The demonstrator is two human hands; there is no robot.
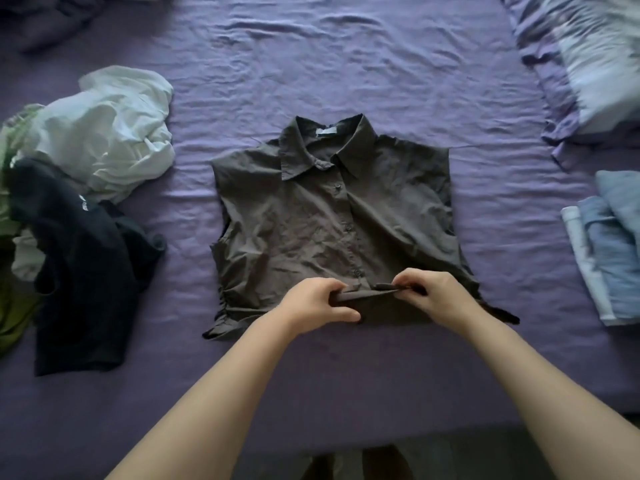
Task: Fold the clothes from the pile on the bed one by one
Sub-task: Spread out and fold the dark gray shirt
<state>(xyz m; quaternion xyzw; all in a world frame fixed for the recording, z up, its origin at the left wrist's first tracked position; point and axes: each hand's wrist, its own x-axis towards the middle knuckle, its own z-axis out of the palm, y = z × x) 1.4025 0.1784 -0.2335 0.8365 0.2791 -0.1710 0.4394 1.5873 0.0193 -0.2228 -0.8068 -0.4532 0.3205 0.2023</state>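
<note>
hands, left hand (317, 301) and right hand (431, 292), pinch shirt (311, 220) hem; bare sheet (346, 64) beyond collar.

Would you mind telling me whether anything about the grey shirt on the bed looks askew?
Yes: the grey shirt lies flat, but its collar sits crooked. Its bottom corners are bunched, and both hands, left and right, pinch the hem's middle.
</note>
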